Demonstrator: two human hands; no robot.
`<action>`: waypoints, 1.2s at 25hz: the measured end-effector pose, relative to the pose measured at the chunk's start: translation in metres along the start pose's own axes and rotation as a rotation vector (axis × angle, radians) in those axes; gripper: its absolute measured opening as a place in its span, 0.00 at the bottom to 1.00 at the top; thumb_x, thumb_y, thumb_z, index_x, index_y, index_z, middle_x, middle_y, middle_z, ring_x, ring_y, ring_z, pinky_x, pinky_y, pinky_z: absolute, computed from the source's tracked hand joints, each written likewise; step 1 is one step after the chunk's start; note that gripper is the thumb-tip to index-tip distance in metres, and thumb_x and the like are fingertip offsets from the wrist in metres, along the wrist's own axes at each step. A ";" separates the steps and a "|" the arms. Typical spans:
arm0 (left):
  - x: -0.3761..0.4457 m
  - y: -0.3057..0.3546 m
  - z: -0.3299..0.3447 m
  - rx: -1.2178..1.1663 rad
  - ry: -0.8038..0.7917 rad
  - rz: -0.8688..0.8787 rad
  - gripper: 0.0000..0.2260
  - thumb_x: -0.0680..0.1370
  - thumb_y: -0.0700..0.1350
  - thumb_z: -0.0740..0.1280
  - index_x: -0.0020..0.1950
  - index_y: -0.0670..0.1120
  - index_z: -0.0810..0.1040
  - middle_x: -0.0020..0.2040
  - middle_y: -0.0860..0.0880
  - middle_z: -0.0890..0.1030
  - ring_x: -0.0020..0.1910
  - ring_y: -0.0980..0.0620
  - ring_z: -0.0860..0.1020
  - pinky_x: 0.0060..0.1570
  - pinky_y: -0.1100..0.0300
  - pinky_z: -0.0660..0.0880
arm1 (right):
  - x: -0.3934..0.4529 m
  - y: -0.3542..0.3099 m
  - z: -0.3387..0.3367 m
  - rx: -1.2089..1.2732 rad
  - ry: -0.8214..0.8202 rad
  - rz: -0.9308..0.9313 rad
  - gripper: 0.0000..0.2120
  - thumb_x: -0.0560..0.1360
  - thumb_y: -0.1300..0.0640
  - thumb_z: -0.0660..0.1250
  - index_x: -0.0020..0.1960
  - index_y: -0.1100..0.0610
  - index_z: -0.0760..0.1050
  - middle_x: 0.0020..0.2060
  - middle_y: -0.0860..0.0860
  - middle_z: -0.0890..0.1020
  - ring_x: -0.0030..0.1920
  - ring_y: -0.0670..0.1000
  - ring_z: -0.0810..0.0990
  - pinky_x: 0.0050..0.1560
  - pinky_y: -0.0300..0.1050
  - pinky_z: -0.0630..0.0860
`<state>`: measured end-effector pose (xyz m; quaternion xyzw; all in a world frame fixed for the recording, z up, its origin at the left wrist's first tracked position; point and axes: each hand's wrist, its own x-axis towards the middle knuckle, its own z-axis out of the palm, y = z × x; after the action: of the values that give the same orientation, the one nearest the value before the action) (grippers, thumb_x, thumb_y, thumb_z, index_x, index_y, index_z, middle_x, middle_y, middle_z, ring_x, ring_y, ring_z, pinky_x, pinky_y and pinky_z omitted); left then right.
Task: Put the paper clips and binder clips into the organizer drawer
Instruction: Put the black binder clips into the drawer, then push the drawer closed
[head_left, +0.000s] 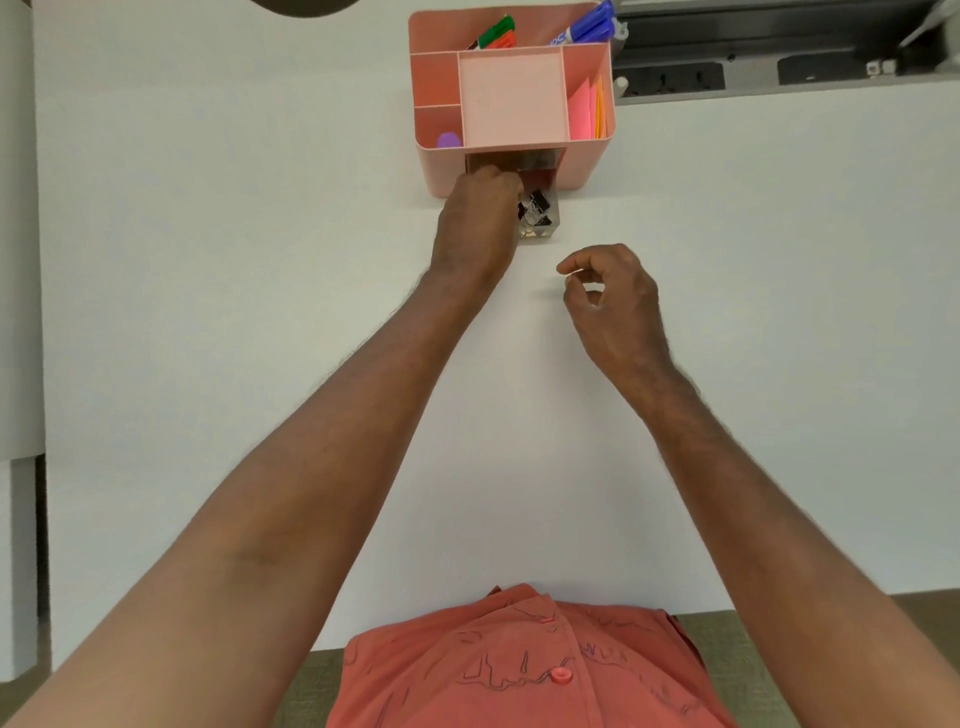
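The pink desk organizer (587, 166) stands at the far side of the white table. Its clear drawer (550, 228) is pulled out toward me, and several black binder clips (536, 207) lie in it. My left hand (480, 208) is over the drawer's left half, knuckles up and fingers curled down into it. What the fingers hold is hidden. My right hand (613, 301) hovers over the table to the right of and nearer than the drawer. Its fingers are loosely curled, thumb near the index finger, with nothing visible between them. No loose clips show on the table.
The organizer's top compartments hold markers (498, 32), coloured sticky notes (584, 111) and a purple object (448, 140). A grey cable tray with sockets (753, 73) runs along the far right edge. The table's near edge (779, 600) is by my torso.
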<state>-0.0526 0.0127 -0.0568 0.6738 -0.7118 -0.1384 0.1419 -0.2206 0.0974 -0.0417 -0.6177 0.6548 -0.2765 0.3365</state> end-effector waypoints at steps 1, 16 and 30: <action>0.002 0.001 0.000 0.002 0.004 -0.009 0.10 0.79 0.38 0.65 0.57 0.44 0.84 0.53 0.44 0.84 0.50 0.44 0.80 0.43 0.55 0.76 | -0.001 0.001 0.002 -0.004 -0.008 0.003 0.09 0.78 0.64 0.66 0.53 0.53 0.80 0.54 0.48 0.79 0.49 0.42 0.81 0.49 0.38 0.81; -0.011 -0.021 -0.037 -0.939 0.450 -0.682 0.11 0.77 0.50 0.70 0.54 0.50 0.71 0.52 0.51 0.74 0.52 0.51 0.76 0.52 0.58 0.75 | 0.028 -0.033 0.020 1.242 -0.110 0.868 0.08 0.81 0.58 0.65 0.57 0.61 0.75 0.62 0.60 0.82 0.59 0.59 0.84 0.56 0.50 0.82; 0.003 -0.026 -0.046 -1.336 0.292 -0.775 0.15 0.80 0.41 0.68 0.66 0.52 0.76 0.61 0.49 0.82 0.56 0.54 0.82 0.53 0.58 0.82 | 0.086 -0.064 0.020 1.552 -0.136 1.035 0.18 0.81 0.59 0.62 0.68 0.65 0.71 0.64 0.62 0.79 0.65 0.62 0.79 0.68 0.56 0.75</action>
<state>-0.0110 0.0080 -0.0250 0.6574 -0.1663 -0.4867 0.5507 -0.1655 0.0076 -0.0127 0.1335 0.4594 -0.4153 0.7737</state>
